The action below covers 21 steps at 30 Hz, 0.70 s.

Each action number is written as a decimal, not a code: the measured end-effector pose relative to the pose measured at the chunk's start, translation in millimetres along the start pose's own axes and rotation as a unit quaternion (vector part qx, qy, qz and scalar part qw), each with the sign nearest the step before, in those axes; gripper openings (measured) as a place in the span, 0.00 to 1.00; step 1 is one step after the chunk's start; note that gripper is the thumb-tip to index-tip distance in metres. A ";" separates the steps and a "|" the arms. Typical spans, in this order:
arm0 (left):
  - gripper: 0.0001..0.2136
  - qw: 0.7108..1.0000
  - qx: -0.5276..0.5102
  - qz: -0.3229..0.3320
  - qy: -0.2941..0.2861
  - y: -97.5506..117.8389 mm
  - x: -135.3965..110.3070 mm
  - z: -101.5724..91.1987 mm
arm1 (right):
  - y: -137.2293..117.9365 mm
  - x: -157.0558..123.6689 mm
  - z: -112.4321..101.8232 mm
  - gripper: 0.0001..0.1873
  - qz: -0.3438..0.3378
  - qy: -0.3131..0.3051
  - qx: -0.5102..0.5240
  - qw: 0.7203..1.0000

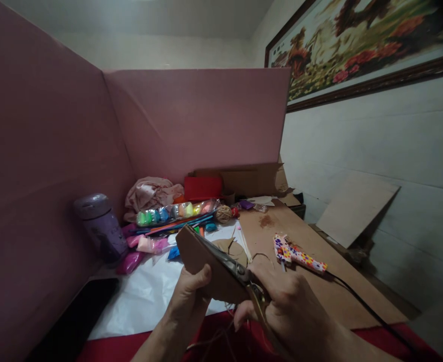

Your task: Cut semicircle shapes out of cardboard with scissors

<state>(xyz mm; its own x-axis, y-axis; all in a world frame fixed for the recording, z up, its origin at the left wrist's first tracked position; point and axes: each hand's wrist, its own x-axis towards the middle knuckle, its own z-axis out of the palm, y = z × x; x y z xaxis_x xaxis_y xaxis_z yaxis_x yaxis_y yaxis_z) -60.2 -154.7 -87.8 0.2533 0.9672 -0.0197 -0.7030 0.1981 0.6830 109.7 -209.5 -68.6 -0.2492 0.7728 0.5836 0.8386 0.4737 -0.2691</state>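
A piece of brown cardboard point(210, 266) is pinched in my left hand point(189, 291), its thumb pressed on the near face. My right hand point(289, 296) grips a pair of scissors point(240, 271) by the handles. The blades lie along the upper right edge of the cardboard and point up and to the left. How far the blades are apart I cannot make out. Beneath the hands hang thin loose strands point(225, 337). Behind the scissors a round cardboard piece point(234, 250) with twigs or strips on it rests on the white sheet point(142, 296).
A flower-patterned glue gun point(299, 257) with a black cord lies on a large cardboard sheet point(334, 281) at right. Packs of coloured clay point(176, 212), a twine ball point(223, 214) and a purple bottle point(101, 226) stand farther back. A black flat object point(74, 317) lies at left.
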 end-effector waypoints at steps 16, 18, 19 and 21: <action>0.23 0.999 0.016 -0.018 -0.029 -1.8 -2.1 4.1 | -6.2 9.3 -13.6 0.14 0.015 -0.045 -0.026 0.999; 0.24 1.000 0.010 -0.017 -0.025 -2.0 -2.4 4.6 | -6.5 9.8 -12.0 0.16 0.022 -0.048 -0.033 0.998; 0.25 1.000 0.008 -0.016 -0.020 -2.1 -2.6 4.8 | -6.9 9.9 -11.3 0.16 0.026 -0.050 -0.035 0.998; 0.26 1.000 0.008 -0.013 -0.013 -2.3 -3.0 5.0 | -8.2 9.9 -9.9 0.16 0.026 -0.048 -0.035 0.998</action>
<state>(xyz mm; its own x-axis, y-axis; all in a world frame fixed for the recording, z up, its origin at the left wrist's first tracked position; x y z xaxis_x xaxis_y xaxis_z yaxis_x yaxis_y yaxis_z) -56.0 -158.9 -85.7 0.2882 0.9574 -0.0185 -0.6859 0.2198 0.6937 105.1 -209.9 -53.0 -0.2470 0.8341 0.4932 0.8828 0.4036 -0.2403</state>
